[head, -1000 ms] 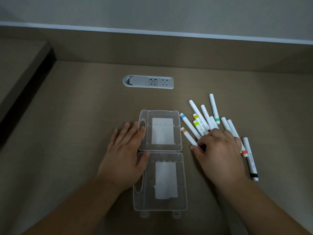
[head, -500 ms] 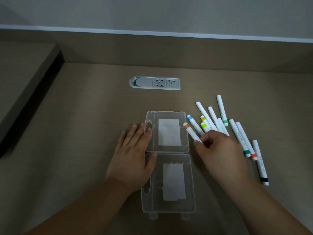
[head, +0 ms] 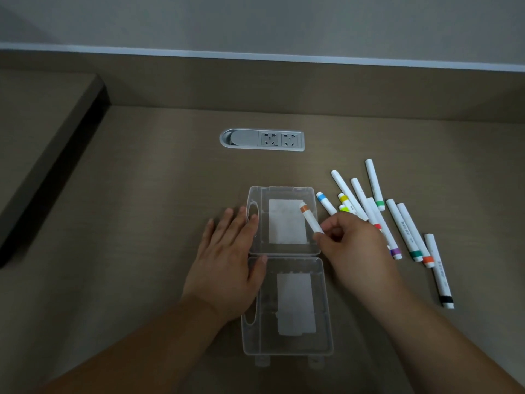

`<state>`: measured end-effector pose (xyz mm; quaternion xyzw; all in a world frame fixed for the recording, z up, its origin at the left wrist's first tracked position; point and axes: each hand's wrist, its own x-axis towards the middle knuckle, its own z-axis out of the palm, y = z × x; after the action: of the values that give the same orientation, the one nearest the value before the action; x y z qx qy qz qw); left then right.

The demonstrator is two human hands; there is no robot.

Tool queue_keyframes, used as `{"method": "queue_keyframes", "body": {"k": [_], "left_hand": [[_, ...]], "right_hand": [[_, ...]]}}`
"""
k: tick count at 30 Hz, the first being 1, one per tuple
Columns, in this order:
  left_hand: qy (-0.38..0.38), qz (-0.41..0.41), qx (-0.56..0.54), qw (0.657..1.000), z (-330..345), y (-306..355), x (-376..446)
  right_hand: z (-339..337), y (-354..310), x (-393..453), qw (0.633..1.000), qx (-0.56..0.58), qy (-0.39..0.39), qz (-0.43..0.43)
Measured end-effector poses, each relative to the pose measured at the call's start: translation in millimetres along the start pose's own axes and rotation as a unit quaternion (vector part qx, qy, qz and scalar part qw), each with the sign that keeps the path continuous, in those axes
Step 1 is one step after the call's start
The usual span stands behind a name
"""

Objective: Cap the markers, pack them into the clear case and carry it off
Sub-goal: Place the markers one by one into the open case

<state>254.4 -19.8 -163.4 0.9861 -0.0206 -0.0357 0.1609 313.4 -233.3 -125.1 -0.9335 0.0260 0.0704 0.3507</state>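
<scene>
From the head camera, the clear case [head: 285, 268] lies opened flat on the brown desk [head: 142, 223], its two halves joined by a hinge in the middle. Each half is transparent plastic with a white rectangle of paper showing through it, and the near half has two small latch tabs on its front edge.

The left hand [head: 227, 260] rests flat on the left side of the case, its fingers straight and slightly spread; the fingertips lie on the left rim of the far half, and the thumb touches the rim near the hinge.

The right hand [head: 352, 245] pinches the orange-banded marker [head: 310, 218] at its lower end between thumb and fingers. This marker is white with an orange ring near its capped top, and it points up and to the left from the fingertips, over the right part of the far half.

Just beyond and to the right of the right-hand fingers lie the other markers [head: 403, 226] in a loose heap on the desk, all white with bands of blue, yellow, green, red, purple, orange and black.

Well beyond both hands a grey socket panel [head: 261, 139] is set into the desk.
</scene>
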Motion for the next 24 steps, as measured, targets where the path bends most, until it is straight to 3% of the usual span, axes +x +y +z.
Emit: {"method": "queue_keyframes", "body": {"k": [16, 24], "left_hand": [[-0.008, 0.010, 0.003, 1.000, 0, -2, 0], [0.004, 0.003, -0.004, 1.000, 1, -1, 1]], "right_hand": [[-11, -11, 8, 0.976, 0.194, -0.019, 0.100], [-17, -12, 12, 0.976, 0.202, -0.009, 0.078]]}}
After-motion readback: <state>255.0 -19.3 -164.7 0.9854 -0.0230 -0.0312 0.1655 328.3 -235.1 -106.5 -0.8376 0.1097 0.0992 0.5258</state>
